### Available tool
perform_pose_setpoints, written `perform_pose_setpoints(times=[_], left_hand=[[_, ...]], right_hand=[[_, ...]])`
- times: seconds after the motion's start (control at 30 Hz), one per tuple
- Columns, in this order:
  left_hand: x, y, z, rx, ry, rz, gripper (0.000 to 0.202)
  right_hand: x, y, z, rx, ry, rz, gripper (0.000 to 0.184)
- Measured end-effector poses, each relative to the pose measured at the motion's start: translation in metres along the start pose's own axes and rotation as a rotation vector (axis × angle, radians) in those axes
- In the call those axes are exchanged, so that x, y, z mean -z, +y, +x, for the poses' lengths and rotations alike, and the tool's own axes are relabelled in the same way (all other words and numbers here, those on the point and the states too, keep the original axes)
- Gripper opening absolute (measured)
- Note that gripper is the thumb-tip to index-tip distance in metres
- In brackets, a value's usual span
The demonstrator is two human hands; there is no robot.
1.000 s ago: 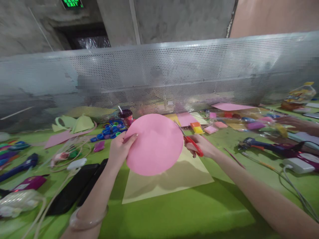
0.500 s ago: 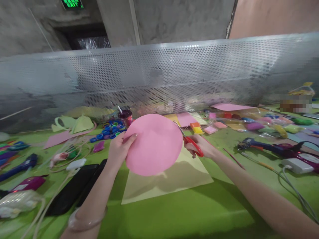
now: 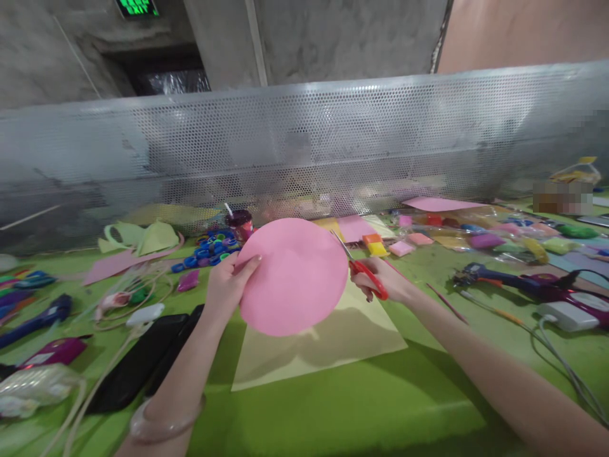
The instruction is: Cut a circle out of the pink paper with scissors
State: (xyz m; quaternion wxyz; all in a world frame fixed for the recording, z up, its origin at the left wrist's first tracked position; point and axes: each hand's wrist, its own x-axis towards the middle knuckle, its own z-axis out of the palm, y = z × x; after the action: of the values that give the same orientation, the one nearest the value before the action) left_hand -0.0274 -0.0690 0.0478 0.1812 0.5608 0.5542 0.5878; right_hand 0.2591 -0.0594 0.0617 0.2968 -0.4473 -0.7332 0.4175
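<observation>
A round sheet of pink paper (image 3: 295,279) is held up in front of me. My left hand (image 3: 231,282) pinches its left edge, thumb lying on the near face. In my right hand (image 3: 380,279) are red-handled scissors (image 3: 368,279), fingers wrapped round the handles. The blades point up and left along the paper's right edge; whether they touch it I cannot tell. Below the circle, a pale yellow sheet (image 3: 323,355) lies on the green table (image 3: 352,412), partly hidden by the paper and shaded by it.
Left of my arm lie a black phone-like slab (image 3: 137,362), cables and a white plug (image 3: 145,313). A dark cup with a straw (image 3: 240,222) stands behind the paper. Clay packets (image 3: 375,244) and a purple-and-blue tool (image 3: 528,282) lie to the right. A perforated metal screen (image 3: 304,146) closes the back.
</observation>
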Motion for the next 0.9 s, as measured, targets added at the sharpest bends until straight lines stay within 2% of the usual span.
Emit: perform_pose_setpoints(times=[0.63, 0.9], left_hand=[[-0.0004, 0.0032, -0.0012, -0.005, 0.000, 0.017, 0.036], [0.0014, 0.0051, -0.0005, -0.001, 0.001, 0.019, 0.032]], right_hand=[[-0.0021, -0.0090, -0.0035, -0.015, 0.036, -0.055, 0.014], [0.0000, -0.0038, -0.0014, -0.020, 0.012, -0.070, 0.017]])
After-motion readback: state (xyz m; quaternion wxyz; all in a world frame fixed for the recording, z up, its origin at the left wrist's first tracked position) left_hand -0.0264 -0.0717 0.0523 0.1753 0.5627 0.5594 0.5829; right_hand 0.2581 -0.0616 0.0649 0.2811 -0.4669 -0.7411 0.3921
